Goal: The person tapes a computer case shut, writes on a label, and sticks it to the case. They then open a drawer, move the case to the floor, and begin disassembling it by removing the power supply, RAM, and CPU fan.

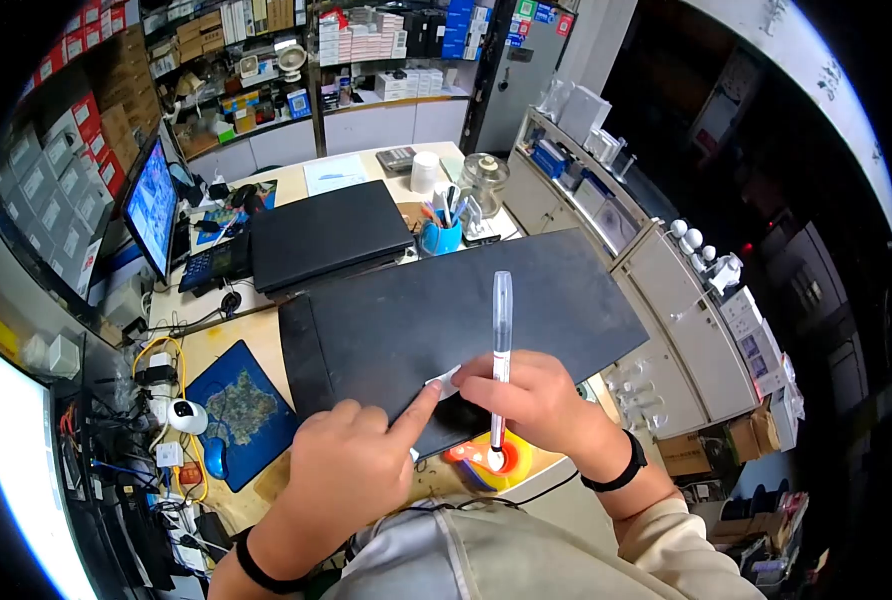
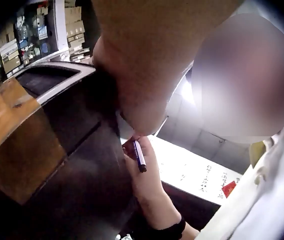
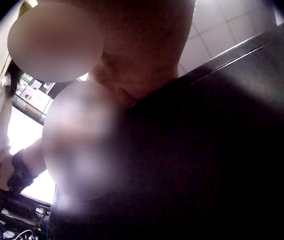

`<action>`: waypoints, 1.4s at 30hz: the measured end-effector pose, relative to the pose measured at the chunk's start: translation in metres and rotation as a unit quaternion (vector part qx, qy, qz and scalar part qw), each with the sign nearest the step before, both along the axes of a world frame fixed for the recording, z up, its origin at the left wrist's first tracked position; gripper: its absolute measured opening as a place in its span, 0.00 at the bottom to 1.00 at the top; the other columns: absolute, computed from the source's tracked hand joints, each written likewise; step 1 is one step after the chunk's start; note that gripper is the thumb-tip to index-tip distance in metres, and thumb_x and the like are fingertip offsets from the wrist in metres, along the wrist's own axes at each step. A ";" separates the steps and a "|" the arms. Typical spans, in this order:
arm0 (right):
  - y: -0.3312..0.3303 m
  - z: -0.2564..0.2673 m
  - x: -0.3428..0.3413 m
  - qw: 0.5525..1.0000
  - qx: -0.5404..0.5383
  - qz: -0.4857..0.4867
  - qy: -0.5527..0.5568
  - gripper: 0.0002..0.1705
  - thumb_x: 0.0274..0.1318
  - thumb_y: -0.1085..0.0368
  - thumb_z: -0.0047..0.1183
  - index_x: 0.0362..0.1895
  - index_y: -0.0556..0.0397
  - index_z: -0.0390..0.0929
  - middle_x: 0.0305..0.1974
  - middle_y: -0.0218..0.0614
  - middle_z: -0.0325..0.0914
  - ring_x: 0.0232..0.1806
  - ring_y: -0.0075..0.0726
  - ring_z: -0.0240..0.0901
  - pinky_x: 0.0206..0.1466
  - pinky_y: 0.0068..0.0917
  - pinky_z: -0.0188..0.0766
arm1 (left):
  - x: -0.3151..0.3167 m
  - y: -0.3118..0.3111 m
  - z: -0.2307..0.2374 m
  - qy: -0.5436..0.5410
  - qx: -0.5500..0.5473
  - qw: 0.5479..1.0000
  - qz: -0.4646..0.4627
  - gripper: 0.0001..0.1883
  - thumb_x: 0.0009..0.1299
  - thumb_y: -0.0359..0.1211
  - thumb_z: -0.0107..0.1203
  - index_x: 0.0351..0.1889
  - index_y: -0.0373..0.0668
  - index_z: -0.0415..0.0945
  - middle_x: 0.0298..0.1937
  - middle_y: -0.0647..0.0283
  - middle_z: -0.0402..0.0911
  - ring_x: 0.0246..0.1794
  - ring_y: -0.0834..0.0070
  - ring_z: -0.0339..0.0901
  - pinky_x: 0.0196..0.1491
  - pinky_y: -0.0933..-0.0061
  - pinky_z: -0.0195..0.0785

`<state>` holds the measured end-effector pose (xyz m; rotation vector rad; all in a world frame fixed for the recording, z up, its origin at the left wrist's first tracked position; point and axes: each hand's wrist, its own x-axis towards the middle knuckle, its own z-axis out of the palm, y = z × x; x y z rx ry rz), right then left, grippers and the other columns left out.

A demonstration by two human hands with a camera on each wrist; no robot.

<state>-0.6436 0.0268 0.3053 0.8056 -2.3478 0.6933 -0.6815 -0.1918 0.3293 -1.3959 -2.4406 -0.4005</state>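
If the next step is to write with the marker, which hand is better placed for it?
Probably the right hand: it holds the marker, close to the small white slip at the dark board. The left hand points its index finger at the slip, seemingly better for steadying.

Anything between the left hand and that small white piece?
Nothing visible: the left hand has its index fingertip at the small white piece; the marker in the right hand stands to one side.

black slab (image 1: 406,325), mousepad (image 1: 241,420) on desk (image 1: 206,350)
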 end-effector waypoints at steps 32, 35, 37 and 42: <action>-0.005 0.005 0.026 0.990 0.090 -0.081 -0.071 0.17 0.53 0.57 0.50 0.43 0.55 0.72 0.50 0.41 0.75 0.51 0.47 0.72 0.58 0.41 0.65 | -0.005 -0.006 -0.010 -0.060 0.105 0.993 -0.011 0.17 0.46 0.27 0.52 0.36 0.42 0.80 0.19 0.66 0.64 0.20 0.70 0.65 0.23 0.72 0.59; 0.006 -0.003 0.040 0.959 -0.243 -0.015 -0.146 0.30 0.62 0.45 0.40 0.50 0.62 0.70 0.37 0.45 0.78 0.36 0.43 0.77 0.44 0.36 0.72 | -0.011 -0.008 -0.013 -0.168 0.222 0.960 -0.006 0.16 0.47 0.24 0.50 0.35 0.40 0.78 0.20 0.62 0.68 0.22 0.65 0.67 0.26 0.68 0.63; -0.002 0.004 0.040 0.861 -0.467 0.066 -0.192 0.28 0.64 0.50 0.40 0.49 0.66 0.69 0.33 0.46 0.77 0.35 0.40 0.77 0.41 0.34 0.74 | -0.017 -0.009 -0.004 -0.239 0.253 0.937 -0.008 0.18 0.49 0.20 0.48 0.40 0.38 0.76 0.24 0.57 0.70 0.25 0.59 0.68 0.31 0.63 0.65; -0.016 0.016 0.040 0.803 -0.493 0.142 -0.304 0.13 0.60 0.67 0.47 0.44 0.66 0.72 0.34 0.47 0.77 0.37 0.39 0.77 0.39 0.31 0.76 | -0.010 -0.003 0.004 -0.143 0.214 0.964 -0.071 0.17 0.55 0.21 0.51 0.44 0.36 0.73 0.30 0.57 0.69 0.31 0.60 0.67 0.36 0.65 0.64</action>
